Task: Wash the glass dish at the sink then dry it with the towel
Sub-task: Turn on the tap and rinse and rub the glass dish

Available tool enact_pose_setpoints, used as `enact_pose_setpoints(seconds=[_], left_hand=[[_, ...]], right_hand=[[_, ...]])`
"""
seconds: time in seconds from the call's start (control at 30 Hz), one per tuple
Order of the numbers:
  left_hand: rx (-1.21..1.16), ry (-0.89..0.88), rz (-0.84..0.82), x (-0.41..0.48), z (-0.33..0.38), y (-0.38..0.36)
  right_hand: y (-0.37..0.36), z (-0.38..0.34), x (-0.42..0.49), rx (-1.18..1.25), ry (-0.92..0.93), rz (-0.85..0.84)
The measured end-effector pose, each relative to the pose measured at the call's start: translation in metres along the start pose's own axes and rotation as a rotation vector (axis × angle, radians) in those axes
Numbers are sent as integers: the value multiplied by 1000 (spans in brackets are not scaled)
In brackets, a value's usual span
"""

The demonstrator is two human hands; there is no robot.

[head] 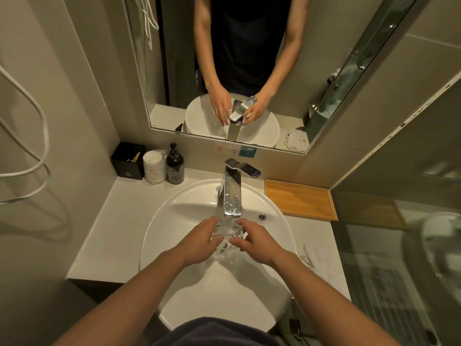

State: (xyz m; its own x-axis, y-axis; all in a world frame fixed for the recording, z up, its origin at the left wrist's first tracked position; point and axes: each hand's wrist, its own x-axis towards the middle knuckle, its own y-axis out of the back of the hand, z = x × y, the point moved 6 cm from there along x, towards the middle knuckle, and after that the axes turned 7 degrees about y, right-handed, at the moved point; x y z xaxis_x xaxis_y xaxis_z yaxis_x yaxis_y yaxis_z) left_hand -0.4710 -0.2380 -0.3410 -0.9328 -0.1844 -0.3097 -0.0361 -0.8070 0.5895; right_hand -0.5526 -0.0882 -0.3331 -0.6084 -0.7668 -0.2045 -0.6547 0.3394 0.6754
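A clear glass dish [226, 235] sits between both hands, directly under the spout of the chrome faucet [232, 196], with water running onto it. My left hand [199, 242] grips its left side. From the right, my right hand [255, 242] holds it with fingers curled over the rim. All this is above the round white sink [179, 213]. A white towel [320, 259] lies crumpled on the counter to the right of the basin.
A black box [127, 161], a wrapped white cup [154, 167] and a dark pump bottle [175, 166] stand at the back left. A wooden tray [299, 199] lies back right. A mirror [237, 58] hangs above; a glass shower partition [399, 245] stands at right.
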Motion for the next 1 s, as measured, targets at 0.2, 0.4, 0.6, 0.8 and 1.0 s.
enact_pose_setpoints(seconds=[0.2, 0.4, 0.6, 0.8, 1.0], left_hand=[[44, 6, 44, 7, 2, 2], [101, 34, -27, 9, 2, -3], [140, 45, -28, 11, -3, -3], [78, 36, -81, 11, -1, -7], [5, 6, -2, 11, -2, 1]], right_hand=[[1, 0, 1, 36, -29, -28], [2, -5, 8, -34, -14, -27], [0, 2, 7, 15, -47, -54], [0, -5, 10, 4, -5, -54], [1, 6, 9, 111, -67, -50]])
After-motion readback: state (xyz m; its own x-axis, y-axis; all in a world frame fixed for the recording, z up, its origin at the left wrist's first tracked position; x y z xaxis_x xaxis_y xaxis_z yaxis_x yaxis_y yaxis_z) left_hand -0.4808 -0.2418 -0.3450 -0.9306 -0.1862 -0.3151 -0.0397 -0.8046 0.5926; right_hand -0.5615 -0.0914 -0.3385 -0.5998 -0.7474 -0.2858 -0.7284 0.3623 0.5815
